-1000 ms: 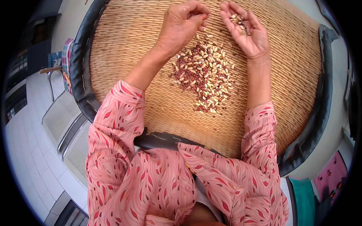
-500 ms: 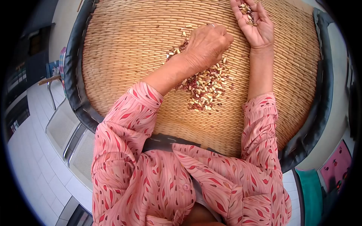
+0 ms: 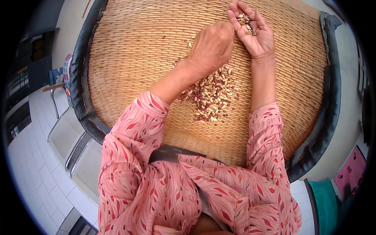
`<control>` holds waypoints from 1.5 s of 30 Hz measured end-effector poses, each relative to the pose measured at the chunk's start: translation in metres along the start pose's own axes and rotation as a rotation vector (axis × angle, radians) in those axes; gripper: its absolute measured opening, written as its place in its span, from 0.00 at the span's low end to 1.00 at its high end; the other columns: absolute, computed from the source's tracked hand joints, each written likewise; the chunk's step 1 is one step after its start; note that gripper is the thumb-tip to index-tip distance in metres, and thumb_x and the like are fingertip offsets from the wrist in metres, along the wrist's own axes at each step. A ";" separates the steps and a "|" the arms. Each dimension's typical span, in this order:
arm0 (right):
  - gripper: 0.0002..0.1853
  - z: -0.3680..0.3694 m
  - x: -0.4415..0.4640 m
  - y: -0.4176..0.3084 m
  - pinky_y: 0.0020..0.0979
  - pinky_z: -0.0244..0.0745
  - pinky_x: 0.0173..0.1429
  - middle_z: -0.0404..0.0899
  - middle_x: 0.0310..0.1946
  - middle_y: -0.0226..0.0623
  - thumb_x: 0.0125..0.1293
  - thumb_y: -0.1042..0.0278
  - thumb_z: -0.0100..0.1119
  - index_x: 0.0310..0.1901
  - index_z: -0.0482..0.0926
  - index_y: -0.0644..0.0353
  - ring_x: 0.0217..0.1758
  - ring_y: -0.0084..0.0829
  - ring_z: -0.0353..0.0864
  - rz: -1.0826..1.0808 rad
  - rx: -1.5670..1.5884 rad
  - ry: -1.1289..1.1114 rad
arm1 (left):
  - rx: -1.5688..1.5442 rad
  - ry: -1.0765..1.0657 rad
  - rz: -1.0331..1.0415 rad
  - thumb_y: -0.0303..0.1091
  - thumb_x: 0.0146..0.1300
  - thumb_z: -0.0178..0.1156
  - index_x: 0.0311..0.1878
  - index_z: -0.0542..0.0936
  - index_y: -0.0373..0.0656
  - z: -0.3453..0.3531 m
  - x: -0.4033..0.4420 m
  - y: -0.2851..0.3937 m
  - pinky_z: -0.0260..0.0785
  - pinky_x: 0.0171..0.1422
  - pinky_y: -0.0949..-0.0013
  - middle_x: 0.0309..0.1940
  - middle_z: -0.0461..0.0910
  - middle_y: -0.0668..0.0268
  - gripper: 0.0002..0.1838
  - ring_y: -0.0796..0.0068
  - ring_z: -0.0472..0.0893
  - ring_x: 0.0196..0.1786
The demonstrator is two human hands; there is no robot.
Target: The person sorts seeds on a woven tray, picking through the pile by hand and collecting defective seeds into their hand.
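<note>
A heap of mixed cream and dark red beans (image 3: 213, 94) lies on a woven tray (image 3: 121, 66). My left hand (image 3: 213, 47) is back-up over the far side of the heap, its fingers curled in and mostly hidden. Whatever it may pinch cannot be seen. Close beside it on the right, my right hand (image 3: 256, 37) is turned palm up and cupped. Several beans (image 3: 246, 25), some cream and some dark, rest in that palm and along its fingers.
A dark padded rim (image 3: 82, 102) runs around the tray, its near edge close to my body. A few stray beans (image 3: 190, 44) lie beyond the heap. Metal seats (image 3: 68, 131) stand at left on a tiled floor; green cloth (image 3: 323, 203) is at lower right.
My left hand has risen a little from the heap, and the gap to my right hand has narrowed. The beans stay in my right palm. The view has shifted slightly.
</note>
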State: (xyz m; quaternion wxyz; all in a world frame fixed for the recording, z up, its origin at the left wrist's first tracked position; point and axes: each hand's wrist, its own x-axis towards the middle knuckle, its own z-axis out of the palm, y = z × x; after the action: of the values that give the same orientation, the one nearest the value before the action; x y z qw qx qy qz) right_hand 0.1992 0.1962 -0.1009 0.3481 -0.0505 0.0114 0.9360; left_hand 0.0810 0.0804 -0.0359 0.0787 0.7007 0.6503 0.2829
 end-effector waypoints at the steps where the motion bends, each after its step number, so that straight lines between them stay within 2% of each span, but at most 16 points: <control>1: 0.21 -0.004 0.001 0.000 0.47 0.72 0.70 0.79 0.54 0.55 0.77 0.63 0.45 0.55 0.74 0.76 0.62 0.46 0.77 0.034 -0.013 -0.045 | -0.116 0.063 -0.030 0.23 0.61 0.57 0.35 0.75 0.37 -0.007 0.013 0.001 0.74 0.31 0.61 0.31 0.77 0.57 0.01 0.61 0.80 0.27; 2: 0.21 -0.009 0.004 0.002 0.47 0.72 0.70 0.79 0.55 0.55 0.78 0.63 0.44 0.55 0.74 0.76 0.62 0.46 0.77 0.048 0.020 -0.053 | -0.230 0.127 -0.063 0.23 0.62 0.58 0.37 0.76 0.38 -0.012 0.023 0.001 0.74 0.31 0.62 0.33 0.78 0.57 0.01 0.62 0.79 0.26; 5: 0.21 -0.019 0.012 0.007 0.46 0.72 0.70 0.79 0.55 0.55 0.78 0.64 0.43 0.56 0.73 0.76 0.63 0.45 0.77 0.113 0.096 -0.087 | -0.503 0.227 -0.008 0.21 0.64 0.52 0.41 0.77 0.36 -0.019 0.037 -0.004 0.71 0.36 0.57 0.27 0.78 0.51 0.05 0.50 0.80 0.31; 8: 0.21 0.000 0.003 0.012 0.45 0.71 0.71 0.79 0.54 0.55 0.78 0.63 0.43 0.56 0.73 0.77 0.64 0.44 0.76 0.042 0.041 0.000 | -0.292 0.351 0.124 0.24 0.62 0.54 0.38 0.76 0.36 -0.022 0.021 -0.035 0.71 0.36 0.54 0.27 0.78 0.50 0.04 0.48 0.80 0.31; 9: 0.20 0.002 0.002 0.011 0.44 0.70 0.72 0.79 0.55 0.55 0.77 0.64 0.45 0.56 0.74 0.77 0.65 0.44 0.75 0.038 0.046 -0.029 | -0.179 0.027 -0.077 0.25 0.65 0.57 0.42 0.78 0.39 -0.041 0.013 -0.034 0.74 0.36 0.64 0.35 0.80 0.59 0.04 0.65 0.80 0.31; 12: 0.20 -0.005 0.004 0.007 0.44 0.70 0.72 0.78 0.57 0.55 0.77 0.64 0.46 0.55 0.74 0.76 0.65 0.44 0.75 0.006 0.102 -0.011 | 0.061 -0.030 0.036 0.23 0.64 0.57 0.44 0.78 0.39 -0.028 -0.038 -0.038 0.73 0.40 0.63 0.35 0.78 0.60 0.07 0.64 0.80 0.37; 13: 0.19 -0.005 0.004 0.008 0.44 0.70 0.72 0.77 0.58 0.55 0.77 0.65 0.47 0.55 0.75 0.76 0.65 0.44 0.75 0.015 0.077 -0.027 | 0.081 -0.204 -0.040 0.22 0.61 0.58 0.46 0.78 0.39 -0.032 -0.050 -0.029 0.73 0.44 0.62 0.38 0.76 0.60 0.10 0.63 0.78 0.42; 16: 0.20 -0.005 0.003 0.010 0.44 0.69 0.72 0.77 0.58 0.55 0.77 0.65 0.46 0.56 0.74 0.76 0.65 0.44 0.75 -0.003 -0.008 -0.063 | 0.125 -0.255 0.084 0.22 0.58 0.58 0.47 0.77 0.39 -0.044 -0.077 -0.009 0.73 0.43 0.60 0.40 0.74 0.60 0.13 0.61 0.78 0.41; 21: 0.22 -0.007 0.002 0.009 0.43 0.69 0.73 0.75 0.60 0.56 0.77 0.63 0.46 0.60 0.70 0.77 0.66 0.44 0.74 0.005 -0.015 -0.098 | 0.075 -0.412 0.161 0.23 0.55 0.58 0.49 0.77 0.41 -0.059 -0.112 0.009 0.74 0.48 0.61 0.48 0.75 0.61 0.17 0.61 0.77 0.48; 24: 0.22 -0.008 0.002 0.009 0.44 0.68 0.73 0.75 0.60 0.57 0.77 0.63 0.45 0.60 0.70 0.77 0.66 0.44 0.74 0.009 -0.030 -0.112 | 0.004 -0.513 0.161 0.23 0.55 0.58 0.49 0.77 0.42 -0.068 -0.126 0.008 0.75 0.47 0.62 0.47 0.76 0.61 0.17 0.62 0.78 0.48; 28: 0.22 -0.006 0.001 0.010 0.45 0.69 0.73 0.74 0.61 0.58 0.78 0.64 0.44 0.60 0.70 0.77 0.66 0.45 0.74 0.023 -0.032 -0.113 | -0.064 -0.355 -0.106 0.18 0.58 0.59 0.49 0.78 0.42 -0.070 -0.119 -0.014 0.76 0.39 0.65 0.38 0.78 0.60 0.15 0.66 0.81 0.40; 29: 0.22 -0.006 0.002 0.010 0.45 0.69 0.73 0.74 0.60 0.58 0.78 0.64 0.44 0.60 0.70 0.77 0.66 0.45 0.74 0.029 -0.032 -0.120 | -0.117 -0.254 -0.135 0.18 0.61 0.59 0.50 0.78 0.41 -0.065 -0.117 -0.028 0.75 0.37 0.66 0.32 0.78 0.60 0.14 0.67 0.81 0.36; 33: 0.21 -0.005 0.002 0.012 0.45 0.68 0.73 0.74 0.60 0.58 0.78 0.65 0.44 0.60 0.70 0.77 0.66 0.45 0.74 0.031 -0.035 -0.114 | -0.143 -0.058 -0.231 0.19 0.61 0.59 0.48 0.80 0.40 -0.058 -0.097 -0.052 0.73 0.36 0.65 0.30 0.77 0.61 0.12 0.69 0.79 0.35; 36: 0.21 -0.005 0.001 0.012 0.44 0.68 0.74 0.74 0.61 0.58 0.77 0.66 0.45 0.61 0.70 0.77 0.67 0.45 0.74 0.022 -0.027 -0.090 | 0.037 -0.062 -0.149 0.19 0.61 0.58 0.47 0.80 0.39 -0.041 -0.090 -0.051 0.73 0.38 0.65 0.31 0.77 0.62 0.11 0.68 0.79 0.37; 40: 0.21 -0.005 0.002 0.012 0.44 0.68 0.74 0.72 0.63 0.57 0.77 0.66 0.47 0.61 0.70 0.76 0.67 0.44 0.73 0.034 -0.044 -0.101 | 0.046 -0.259 -0.123 0.20 0.55 0.60 0.49 0.78 0.40 -0.033 -0.087 -0.006 0.74 0.40 0.64 0.38 0.75 0.61 0.16 0.65 0.78 0.40; 45: 0.21 -0.004 0.002 0.011 0.43 0.68 0.74 0.70 0.64 0.58 0.77 0.65 0.47 0.61 0.70 0.76 0.67 0.44 0.74 0.042 -0.069 -0.140 | 0.086 -0.376 0.097 0.23 0.54 0.59 0.50 0.76 0.42 -0.040 -0.111 0.020 0.76 0.40 0.64 0.43 0.74 0.61 0.18 0.64 0.78 0.43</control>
State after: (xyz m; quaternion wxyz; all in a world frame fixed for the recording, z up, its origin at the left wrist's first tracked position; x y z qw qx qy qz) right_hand 0.1908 0.1888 -0.1054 0.3266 0.0034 -0.0439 0.9441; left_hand 0.0790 -0.0387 -0.0253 0.1548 0.7743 0.6012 0.1224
